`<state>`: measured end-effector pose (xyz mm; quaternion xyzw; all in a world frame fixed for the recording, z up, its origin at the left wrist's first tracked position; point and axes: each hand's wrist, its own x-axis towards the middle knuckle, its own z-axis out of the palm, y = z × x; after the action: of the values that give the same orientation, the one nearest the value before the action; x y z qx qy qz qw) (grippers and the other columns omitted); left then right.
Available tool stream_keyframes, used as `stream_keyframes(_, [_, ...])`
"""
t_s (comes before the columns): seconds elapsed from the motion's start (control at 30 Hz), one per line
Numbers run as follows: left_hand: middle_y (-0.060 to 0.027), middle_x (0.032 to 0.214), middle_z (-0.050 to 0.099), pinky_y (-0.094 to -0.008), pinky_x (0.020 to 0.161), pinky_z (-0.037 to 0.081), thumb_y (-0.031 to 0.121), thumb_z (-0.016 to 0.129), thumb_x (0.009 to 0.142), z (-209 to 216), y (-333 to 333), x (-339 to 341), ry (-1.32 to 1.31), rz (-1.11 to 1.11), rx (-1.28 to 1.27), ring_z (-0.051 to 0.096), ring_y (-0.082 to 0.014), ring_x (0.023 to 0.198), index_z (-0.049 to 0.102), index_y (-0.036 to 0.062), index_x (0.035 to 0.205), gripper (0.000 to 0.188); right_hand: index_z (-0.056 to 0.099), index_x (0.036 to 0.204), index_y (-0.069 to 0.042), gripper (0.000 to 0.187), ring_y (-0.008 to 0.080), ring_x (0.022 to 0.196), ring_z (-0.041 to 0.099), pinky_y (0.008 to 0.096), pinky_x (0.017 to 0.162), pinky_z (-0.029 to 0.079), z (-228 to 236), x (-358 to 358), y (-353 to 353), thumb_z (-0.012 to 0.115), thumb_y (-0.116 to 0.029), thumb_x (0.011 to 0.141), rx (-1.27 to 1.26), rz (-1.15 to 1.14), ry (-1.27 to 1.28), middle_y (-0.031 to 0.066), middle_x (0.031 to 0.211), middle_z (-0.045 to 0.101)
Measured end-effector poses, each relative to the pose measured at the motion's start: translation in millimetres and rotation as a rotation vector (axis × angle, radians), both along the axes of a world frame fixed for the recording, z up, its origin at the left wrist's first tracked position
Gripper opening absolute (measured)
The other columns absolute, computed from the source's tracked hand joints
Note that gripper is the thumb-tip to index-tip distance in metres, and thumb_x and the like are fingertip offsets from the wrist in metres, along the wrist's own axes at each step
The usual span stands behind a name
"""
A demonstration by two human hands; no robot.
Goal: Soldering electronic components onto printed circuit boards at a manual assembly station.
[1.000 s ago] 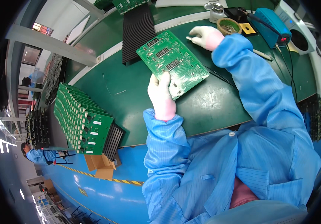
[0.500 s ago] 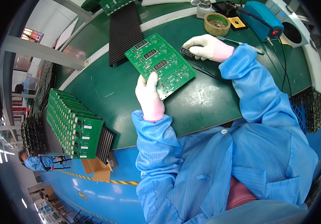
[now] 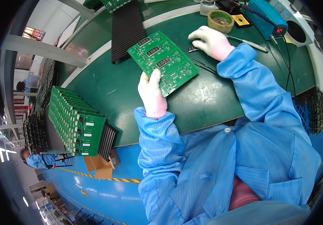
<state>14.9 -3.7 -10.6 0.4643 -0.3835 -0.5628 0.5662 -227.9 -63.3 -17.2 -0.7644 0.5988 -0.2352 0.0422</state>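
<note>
My left hand [image 3: 151,88], in a white glove with a pink cuff, is closed on the near edge of a green circuit board [image 3: 178,71]. Three black four-digit display modules sit in a row along this board, which is held tilted over the bench. To its right, my gloved right hand [image 3: 208,40] has its fingers stretched out and apart from the thumb. Just under those fingers lies a loose black display module [image 3: 192,49], partly covered by the hand. Dark tweezers [image 3: 205,66] rest on the bench between the board and my right sleeve.
A black slotted rack [image 3: 127,33] stands behind the board. Several upright green boards [image 3: 77,122] fill another rack at left. At back right are a round tub [image 3: 220,21], a blue soldering station [image 3: 268,17] with cables, and a slim grey tool [image 3: 249,43]. A person [image 3: 39,160] sits far left.
My right hand has let go of the loose display module and lifted slightly up and away from it. The left hand still holds the board; the whole view has shifted a little.
</note>
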Motion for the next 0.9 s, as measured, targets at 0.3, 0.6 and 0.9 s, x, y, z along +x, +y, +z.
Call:
stream_keyframes(0.3, [-0.0113, 0.097, 0.065, -0.0228, 0.073, 0.048, 0.010, 0.055, 0.092, -0.6, 0.3, -1.0, 0.050, 0.001, -0.008, 0.059, -0.0129, 0.078, 0.059, -0.0048, 0.113, 0.026, 0.066, 0.101, -0.010, 0.021, 0.0214, 0.085, 0.062, 0.0304, 0.079, 0.050, 3.9, -11.2, 1.2, 0.068, -0.009, 0.080, 0.018, 0.159, 0.063, 0.0035, 0.093, 0.064])
stream_keyframes(0.6, [-0.0112, 0.097, 0.065, -0.0226, 0.072, 0.048, 0.010, 0.054, 0.092, -4.2, -1.3, -0.6, 0.037, -0.003, -0.029, 0.058, -0.0127, 0.078, 0.059, -0.0051, 0.114, 0.027, 0.069, 0.098, -0.009, 0.023, 0.0210, 0.077, 0.061, 0.0293, 0.073, 0.050, 14.9, -3.6, 11.6, 0.070, -0.003, 0.076, -0.110, 0.210, -0.201, 0.0049, 0.091, 0.066])
stream_keyframes(0.9, [-0.0128, 0.097, 0.065, -0.0238, 0.072, 0.050, 0.009, 0.051, 0.093, 0.7, -0.7, -1.8, 0.170, -0.083, 0.051, 0.061, -0.0141, 0.078, 0.058, -0.0049, 0.114, 0.026, 0.072, 0.090, -0.009, 0.020, 0.0187, 0.076, 0.062, 0.0288, 0.070, 0.050, 26.8, 41.6, 41.4, 0.074, -0.002, 0.072, -0.148, 0.587, -0.379, 0.0028, 0.089, 0.067])
